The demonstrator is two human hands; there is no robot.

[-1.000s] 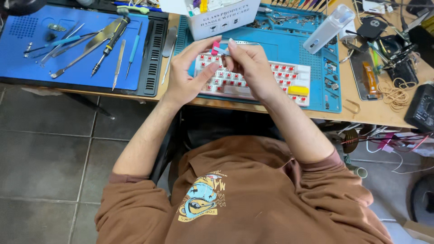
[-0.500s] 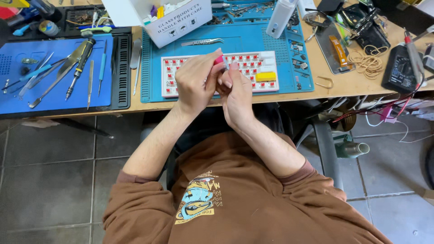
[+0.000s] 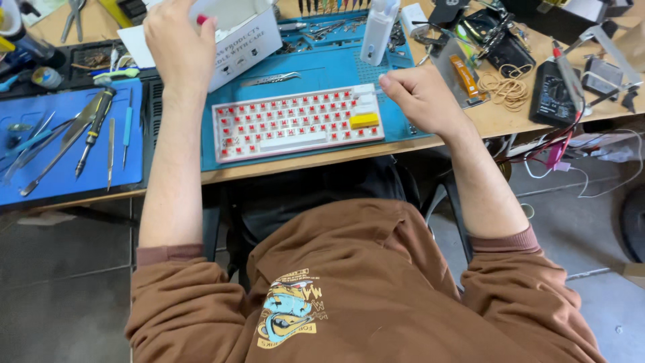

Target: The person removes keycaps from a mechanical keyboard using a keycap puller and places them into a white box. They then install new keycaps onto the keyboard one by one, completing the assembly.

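A white keyboard (image 3: 295,124) with red switches, most keycaps off and one yellow key (image 3: 364,120) left on, lies on a teal mat (image 3: 322,70). My left hand (image 3: 178,50) reaches over an open white cardboard box (image 3: 245,42) behind the keyboard and pinches a small red piece (image 3: 200,19) at its fingertips. My right hand (image 3: 420,97) hovers at the keyboard's far right corner with its fingers curled in; nothing shows in it. My brown sweatshirt fills the bottom of the view.
A blue mat (image 3: 60,161) at the left holds screwdrivers and tweezers (image 3: 91,131). More tweezers (image 3: 272,78) lie behind the keyboard. A white bottle (image 3: 377,30), rubber bands (image 3: 505,87), a multimeter (image 3: 552,94) and cables crowd the right side of the desk.
My hands were together over the keyboard around a small red piece. They have parted: the left went up to the box with the piece, the right drew back to the keyboard's right end.
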